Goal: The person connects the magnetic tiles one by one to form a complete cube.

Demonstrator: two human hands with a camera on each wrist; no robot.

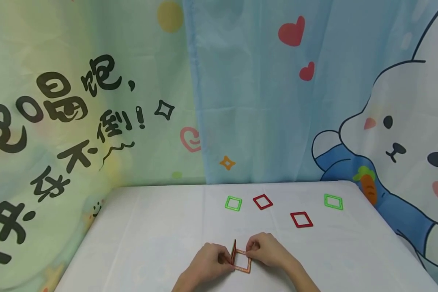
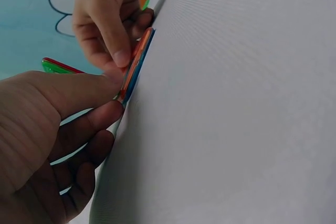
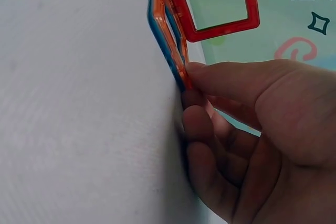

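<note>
An orange square magnetic tile (image 1: 242,270) with an open middle lies low at the front of the table, a blue layer under it in the right wrist view (image 3: 163,17). From its left edge stands a red tile (image 3: 226,28), backed with green in the left wrist view (image 2: 58,66). My left hand (image 1: 211,261) pinches the left corner, where the upright and flat tiles meet. On the far right corner of the orange tile, my right hand (image 1: 268,251) grips with thumb and fingertips, the other fingers curled beneath.
Farther back on the white table (image 1: 149,227) lie two green square tiles, one left (image 1: 233,203) and one right (image 1: 333,202). Between them are two red tiles, a farther one (image 1: 263,202) and a nearer one (image 1: 301,220). A printed curtain (image 1: 248,121) hangs behind.
</note>
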